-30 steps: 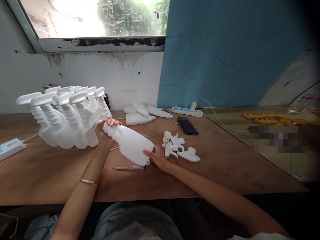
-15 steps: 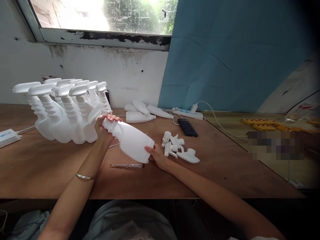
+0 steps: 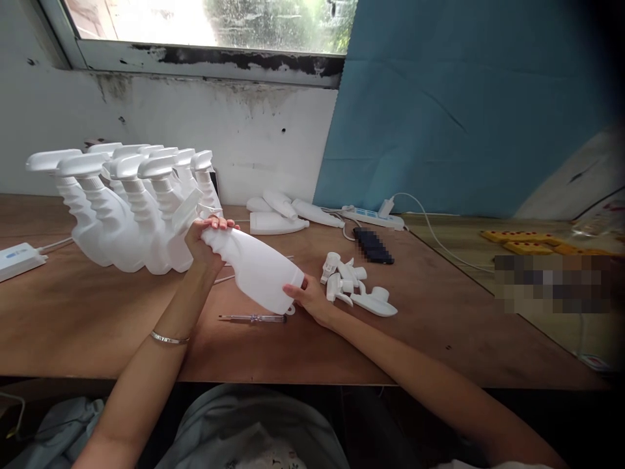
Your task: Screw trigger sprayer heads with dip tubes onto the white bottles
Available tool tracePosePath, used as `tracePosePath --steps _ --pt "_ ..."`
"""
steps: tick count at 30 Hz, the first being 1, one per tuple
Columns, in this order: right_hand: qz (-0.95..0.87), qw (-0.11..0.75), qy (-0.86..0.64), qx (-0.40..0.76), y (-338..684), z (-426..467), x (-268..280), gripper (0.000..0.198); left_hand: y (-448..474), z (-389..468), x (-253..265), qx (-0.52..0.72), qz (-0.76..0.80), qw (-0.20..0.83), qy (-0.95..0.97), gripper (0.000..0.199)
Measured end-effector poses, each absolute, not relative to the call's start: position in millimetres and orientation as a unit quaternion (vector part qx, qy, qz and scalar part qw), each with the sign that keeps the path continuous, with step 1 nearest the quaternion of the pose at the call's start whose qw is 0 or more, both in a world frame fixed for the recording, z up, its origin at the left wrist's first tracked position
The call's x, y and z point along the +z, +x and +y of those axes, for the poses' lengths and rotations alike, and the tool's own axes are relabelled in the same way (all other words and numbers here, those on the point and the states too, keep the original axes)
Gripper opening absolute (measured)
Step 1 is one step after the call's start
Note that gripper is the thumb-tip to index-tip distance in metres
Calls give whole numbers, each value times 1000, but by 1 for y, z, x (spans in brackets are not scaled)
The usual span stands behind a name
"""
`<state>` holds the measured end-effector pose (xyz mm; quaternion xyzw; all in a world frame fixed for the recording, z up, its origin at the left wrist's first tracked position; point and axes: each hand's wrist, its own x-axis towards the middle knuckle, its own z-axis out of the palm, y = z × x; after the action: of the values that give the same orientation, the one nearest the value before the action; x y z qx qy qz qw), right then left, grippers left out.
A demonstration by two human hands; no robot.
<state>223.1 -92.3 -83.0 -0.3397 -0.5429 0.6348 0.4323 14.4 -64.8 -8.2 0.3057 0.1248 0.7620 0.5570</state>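
Note:
A white plastic spray bottle is held tilted above the table, its spray head toward the upper left and its base toward the lower right. My left hand is closed around the neck, partly hiding the join with the trigger sprayer. With thumb and fingers, my right hand grips the base. Below the bottle lies a clear-handled screwdriver. Several loose white trigger sprayers lie just right of my right hand.
Several assembled spray bottles stand grouped at the left. Bottles without sprayers lie near the wall. A power strip and a phone are at the back. A white device sits at the left edge; yellow pieces lie far right.
The view has shifted slightly. Both hands keep their hold on the bottle, which has turned a little about its length; a small ring now shows by its base.

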Motion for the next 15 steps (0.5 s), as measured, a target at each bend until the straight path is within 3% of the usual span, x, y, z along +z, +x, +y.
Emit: tracePosePath --steps 15 --pt "-557 444 -360 603 223 -92 -86 46 10 -50 -23 768 122 554 295 17"
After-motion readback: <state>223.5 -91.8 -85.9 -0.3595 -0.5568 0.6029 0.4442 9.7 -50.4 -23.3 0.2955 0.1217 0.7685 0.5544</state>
